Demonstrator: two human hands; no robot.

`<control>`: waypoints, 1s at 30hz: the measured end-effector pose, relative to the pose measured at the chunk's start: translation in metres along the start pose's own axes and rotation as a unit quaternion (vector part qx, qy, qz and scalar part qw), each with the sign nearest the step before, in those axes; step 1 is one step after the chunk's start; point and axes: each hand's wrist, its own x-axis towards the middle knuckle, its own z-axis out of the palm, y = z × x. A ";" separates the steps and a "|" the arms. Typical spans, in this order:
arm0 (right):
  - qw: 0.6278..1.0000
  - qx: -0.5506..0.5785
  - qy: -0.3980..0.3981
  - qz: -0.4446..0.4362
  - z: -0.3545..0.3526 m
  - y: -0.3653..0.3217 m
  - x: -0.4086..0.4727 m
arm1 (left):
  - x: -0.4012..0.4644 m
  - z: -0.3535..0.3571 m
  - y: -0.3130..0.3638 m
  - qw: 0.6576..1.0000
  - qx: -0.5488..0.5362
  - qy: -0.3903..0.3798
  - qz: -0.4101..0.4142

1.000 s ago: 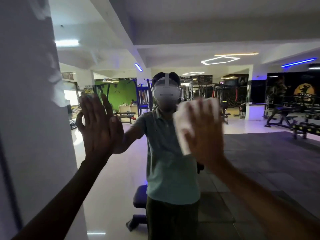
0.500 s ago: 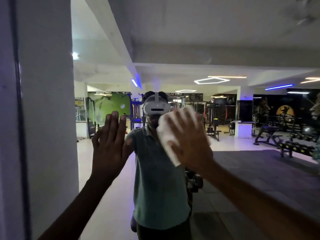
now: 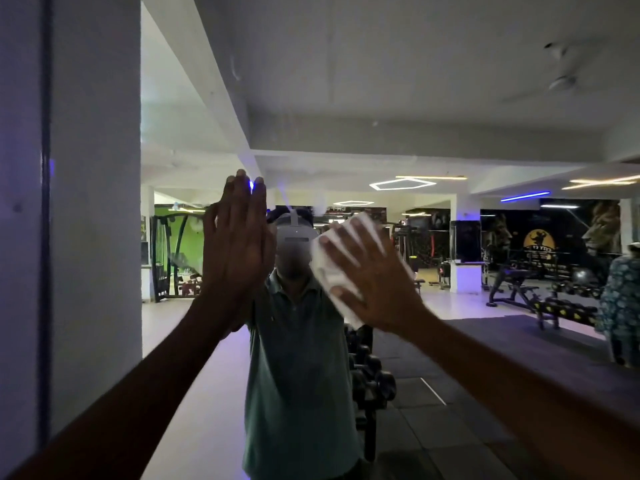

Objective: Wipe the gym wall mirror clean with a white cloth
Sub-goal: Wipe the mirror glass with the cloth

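Observation:
The wall mirror [image 3: 381, 98] fills most of the view and reflects the gym and me. My right hand [image 3: 374, 275] lies flat with fingers spread, pressing a folded white cloth [image 3: 329, 268] against the glass at head height. The cloth shows above and left of my fingers; its middle is hidden under my palm. My left hand [image 3: 237, 244] rests flat on the mirror to the left of the cloth, fingers together and pointing up, holding nothing.
The mirror's dark left frame edge [image 3: 45, 237] runs vertically beside a white wall strip [image 3: 17, 202]. Reflected behind me are a dumbbell rack [image 3: 370, 375], benches [image 3: 519, 292] and a person in patterned clothes [image 3: 620, 306] at the right edge.
My view has swung right and up along the mirror. Both hands stay on the glass; the left hand's fingers have closed together and moved nearer the right hand and cloth.

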 end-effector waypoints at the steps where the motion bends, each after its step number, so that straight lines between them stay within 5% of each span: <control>1: 1.000 -0.005 0.006 0.022 -0.003 0.021 0.001 | 0.002 0.006 -0.002 1.000 0.016 -0.021 0.012; 4: 0.970 -0.018 0.066 0.234 -0.015 0.085 0.019 | -0.001 0.016 -0.008 0.998 0.038 -0.027 0.030; 8: 0.871 -0.008 0.134 0.472 -0.022 0.094 0.074 | -0.003 0.021 -0.006 0.999 0.046 0.006 0.024; 10: 0.912 -0.011 0.125 0.390 -0.017 0.044 0.093 | -0.002 0.021 -0.005 0.999 0.044 0.015 0.026; 12: 0.986 -0.012 0.061 0.155 -0.009 -0.002 0.089 | -0.003 0.019 -0.005 0.999 0.035 0.028 0.029; 15: 0.998 -0.027 0.043 -0.048 -0.012 0.033 0.090 | -0.003 0.017 -0.006 0.999 0.011 0.036 0.028; 17: 0.998 -0.037 0.049 -0.005 -0.022 0.088 0.100 | 0.001 0.013 -0.005 0.999 0.016 0.043 0.026; 20: 0.977 -0.030 0.086 0.194 -0.041 0.159 0.103 | 0.021 0.002 -0.001 0.998 0.013 0.055 0.010; 24: 0.922 -0.018 0.136 0.361 -0.029 0.112 0.135 | 0.073 -0.016 0.000 0.994 -0.002 0.107 -0.033; 27: 0.986 -0.025 0.087 0.138 -0.014 0.026 0.141 | 0.111 -0.016 0.000 0.991 -0.010 0.128 -0.034; 30: 0.996 -0.019 0.075 -0.055 -0.017 0.040 0.143 | 0.119 0.000 -0.011 0.994 0.051 0.096 -0.025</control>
